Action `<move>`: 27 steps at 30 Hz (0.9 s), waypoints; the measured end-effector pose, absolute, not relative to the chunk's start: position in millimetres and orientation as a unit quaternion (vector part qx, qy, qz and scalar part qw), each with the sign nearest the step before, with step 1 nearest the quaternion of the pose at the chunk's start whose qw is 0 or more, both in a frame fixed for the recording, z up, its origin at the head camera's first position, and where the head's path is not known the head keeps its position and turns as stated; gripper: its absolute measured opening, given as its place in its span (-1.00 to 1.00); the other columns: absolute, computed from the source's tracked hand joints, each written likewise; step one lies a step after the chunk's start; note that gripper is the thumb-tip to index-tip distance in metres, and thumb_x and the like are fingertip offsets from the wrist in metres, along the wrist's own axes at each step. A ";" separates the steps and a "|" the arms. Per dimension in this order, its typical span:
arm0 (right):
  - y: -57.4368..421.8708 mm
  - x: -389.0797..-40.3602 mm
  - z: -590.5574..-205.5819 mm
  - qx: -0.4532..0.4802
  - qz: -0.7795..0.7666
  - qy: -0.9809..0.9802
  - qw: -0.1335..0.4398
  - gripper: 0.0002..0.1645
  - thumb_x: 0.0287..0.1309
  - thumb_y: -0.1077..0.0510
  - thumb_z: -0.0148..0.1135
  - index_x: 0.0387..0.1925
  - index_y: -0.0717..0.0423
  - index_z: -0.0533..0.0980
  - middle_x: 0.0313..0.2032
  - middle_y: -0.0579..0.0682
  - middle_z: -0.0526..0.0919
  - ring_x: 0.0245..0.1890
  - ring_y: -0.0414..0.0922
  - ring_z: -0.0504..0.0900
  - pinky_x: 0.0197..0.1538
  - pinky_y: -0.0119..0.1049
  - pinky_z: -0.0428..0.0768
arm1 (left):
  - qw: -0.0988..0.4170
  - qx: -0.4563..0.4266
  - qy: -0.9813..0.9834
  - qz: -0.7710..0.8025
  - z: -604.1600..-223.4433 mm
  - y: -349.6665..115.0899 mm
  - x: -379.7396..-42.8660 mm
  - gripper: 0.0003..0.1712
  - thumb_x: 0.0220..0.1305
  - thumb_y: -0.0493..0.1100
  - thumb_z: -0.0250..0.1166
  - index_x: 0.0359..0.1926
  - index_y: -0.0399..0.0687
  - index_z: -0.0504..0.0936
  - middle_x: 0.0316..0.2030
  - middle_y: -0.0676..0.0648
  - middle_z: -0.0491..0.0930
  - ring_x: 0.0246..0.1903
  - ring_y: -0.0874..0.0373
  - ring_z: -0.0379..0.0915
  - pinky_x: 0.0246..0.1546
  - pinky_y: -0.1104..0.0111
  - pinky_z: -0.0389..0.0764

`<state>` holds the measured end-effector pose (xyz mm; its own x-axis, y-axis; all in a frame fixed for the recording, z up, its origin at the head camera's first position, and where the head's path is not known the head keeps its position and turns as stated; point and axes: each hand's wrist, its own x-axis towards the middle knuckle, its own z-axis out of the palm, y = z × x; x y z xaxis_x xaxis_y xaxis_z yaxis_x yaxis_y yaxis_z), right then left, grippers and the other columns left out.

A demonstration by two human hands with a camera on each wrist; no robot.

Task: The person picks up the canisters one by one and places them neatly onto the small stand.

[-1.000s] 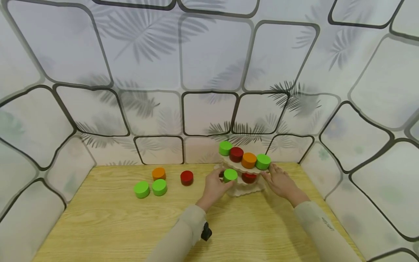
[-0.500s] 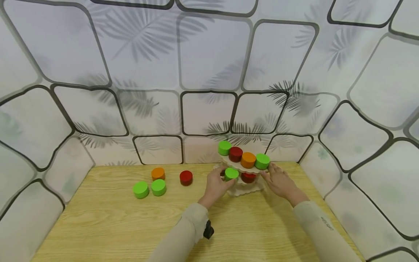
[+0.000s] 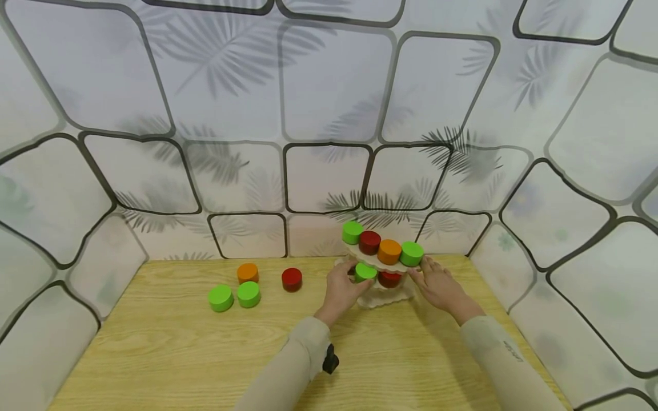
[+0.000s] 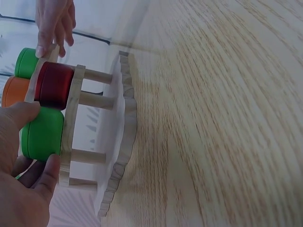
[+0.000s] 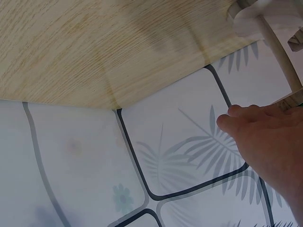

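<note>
My left hand pinches a green round tin between thumb and fingers, at the left part of the middle tier of a wooden tiered stand. Beside it on that tier sits a red tin. Along the top tier stand a green tin, a dark red tin, an orange tin and another green tin. My right hand touches the right end of the top tier, its fingers mostly straight. In the right wrist view, its fingertips reach past the tier's edge.
On the wooden table, left of the stand, lie an orange tin, two green tins, one nearer the left, and a red tin. Patterned walls close off the back and both sides.
My left hand has moved slightly right with the green tin, in under the top tier towards the red tin. The right hand stays at the tier's end.
</note>
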<state>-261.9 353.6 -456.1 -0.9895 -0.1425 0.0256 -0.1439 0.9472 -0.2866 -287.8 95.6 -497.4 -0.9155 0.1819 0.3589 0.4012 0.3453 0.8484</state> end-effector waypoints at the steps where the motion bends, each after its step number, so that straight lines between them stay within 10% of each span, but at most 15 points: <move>1: 353.7 -262.0 -456.2 0.073 0.146 -0.987 0.003 -0.08 0.72 -0.18 -0.34 0.54 0.63 -0.02 0.52 0.60 0.08 0.54 0.53 0.10 0.53 0.48 0.08 | 0.103 -0.180 -0.815 -0.542 -497.6 96.0 -288.1 -0.43 0.18 -0.15 0.61 0.17 -0.25 0.69 -0.07 -0.19 0.74 -0.07 -0.01 0.67 -0.20 0.44 0.70; 27: 353.6 -262.0 -455.8 0.072 0.155 -0.985 0.001 -0.07 0.72 -0.19 -0.34 0.53 0.65 -0.04 0.53 0.61 0.05 0.54 0.54 0.08 0.55 0.44 0.09 | 0.097 -0.157 -0.799 -0.573 -499.7 103.2 -292.2 -0.44 0.17 -0.17 0.62 0.16 -0.30 0.70 -0.04 -0.25 0.69 -0.05 -0.06 0.73 -0.05 0.29 0.78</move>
